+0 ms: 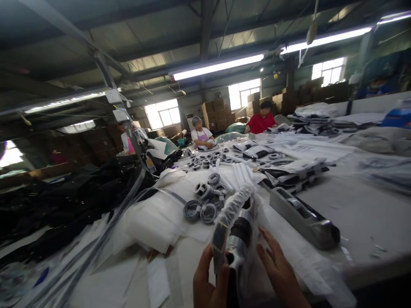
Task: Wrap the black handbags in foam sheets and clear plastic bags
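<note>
- A black-and-silver bundle (239, 239) is held upright at the near edge of a cluttered tabletop (362, 214), low and just right of centre.
- The wearer's left hand (211, 280) grasps its lower end, thumb and fingers closed around it.
- The right hand (278, 267) is spread beside it, fingers loose; whether they touch the film is unclear.
- Wrinkled clear plastic (233, 204) runs along the bundle, so covering seems partly done; whether the film is closed cannot be told.
- Just beyond lie coiled grey bands (208, 212), apart from the bundle and apparently unhandled.
- Left of these, pale flat sheets (147, 226) overlap in a loose heap, seemingly unused.
- To the right sits a grey tape dispenser (303, 218), untouched.
- Farther back, folded black-and-white pieces (297, 173) lie piled, and two co-workers (202, 137) sit across the tabletop.
</note>
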A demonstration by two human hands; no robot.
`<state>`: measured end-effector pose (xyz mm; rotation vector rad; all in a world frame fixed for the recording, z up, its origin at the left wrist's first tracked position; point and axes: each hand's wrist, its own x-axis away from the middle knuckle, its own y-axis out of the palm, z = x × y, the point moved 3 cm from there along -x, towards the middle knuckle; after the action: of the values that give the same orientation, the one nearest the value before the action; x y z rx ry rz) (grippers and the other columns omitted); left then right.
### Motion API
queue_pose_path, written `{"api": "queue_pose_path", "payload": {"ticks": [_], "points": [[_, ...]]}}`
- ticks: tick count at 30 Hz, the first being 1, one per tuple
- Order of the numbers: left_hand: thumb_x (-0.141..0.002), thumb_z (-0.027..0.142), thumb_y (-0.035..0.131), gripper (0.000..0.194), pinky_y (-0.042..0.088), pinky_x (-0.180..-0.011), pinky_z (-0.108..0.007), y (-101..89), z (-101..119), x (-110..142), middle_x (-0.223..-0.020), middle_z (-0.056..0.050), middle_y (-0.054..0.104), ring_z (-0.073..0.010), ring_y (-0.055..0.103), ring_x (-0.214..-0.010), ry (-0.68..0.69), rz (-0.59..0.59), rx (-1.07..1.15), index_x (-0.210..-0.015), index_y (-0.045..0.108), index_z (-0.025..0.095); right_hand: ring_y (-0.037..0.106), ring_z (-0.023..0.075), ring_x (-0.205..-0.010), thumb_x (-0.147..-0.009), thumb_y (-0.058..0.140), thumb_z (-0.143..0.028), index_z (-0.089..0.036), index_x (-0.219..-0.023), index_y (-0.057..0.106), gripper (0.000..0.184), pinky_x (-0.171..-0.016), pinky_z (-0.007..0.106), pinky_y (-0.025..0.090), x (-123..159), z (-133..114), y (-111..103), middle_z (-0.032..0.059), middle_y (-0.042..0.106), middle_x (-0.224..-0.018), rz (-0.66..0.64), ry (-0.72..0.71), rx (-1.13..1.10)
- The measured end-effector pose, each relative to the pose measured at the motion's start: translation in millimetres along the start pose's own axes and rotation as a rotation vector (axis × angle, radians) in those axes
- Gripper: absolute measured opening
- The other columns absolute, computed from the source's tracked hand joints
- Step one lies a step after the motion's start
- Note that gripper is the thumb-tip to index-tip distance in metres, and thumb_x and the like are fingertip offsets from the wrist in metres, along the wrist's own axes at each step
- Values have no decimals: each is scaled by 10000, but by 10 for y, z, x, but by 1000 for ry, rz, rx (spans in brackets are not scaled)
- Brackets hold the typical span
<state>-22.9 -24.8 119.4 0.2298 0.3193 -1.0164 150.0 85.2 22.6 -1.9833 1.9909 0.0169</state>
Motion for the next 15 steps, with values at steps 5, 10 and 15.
{"api": "queue_pose_path", "payload": {"ticks": [5, 10, 15], "points": [[-844, 657, 567, 509, 491, -877, -319, -56, -111, 69, -954, -83, 724, -274, 660, -968, -64, -120, 77, -1028, 705, 203, 347, 286, -1437, -865, 430, -699, -193, -1548, 255, 867, -1196, 441, 289, 114, 69, 151, 101, 242, -1618, -191, 221, -103], [-861, 756, 404, 779, 502, -899, -394, 39, 102, -18, -1320, -121, 613, -282, 661, -1009, -58, -242, 257, -1478, 374, 280, 269, 279, -1471, -845, 436, -721, -159, -1520, 328, 884, -1218, 445, 227, 73, -33, 247, 119, 295, -1597, -203, 154, -105], [-924, 628, 456, 532, 463, -675, -257, 228, 198, -5, -796, -98, 698, -184, 626, -734, -85, -358, 158, -909, 686, 148, 433, 295, -1385, -853, 510, -649, -204, -1402, 513, 707, -1104, 443, 435, -60, -53, 114, 103, 479, -1494, -194, 67, -85]]}}
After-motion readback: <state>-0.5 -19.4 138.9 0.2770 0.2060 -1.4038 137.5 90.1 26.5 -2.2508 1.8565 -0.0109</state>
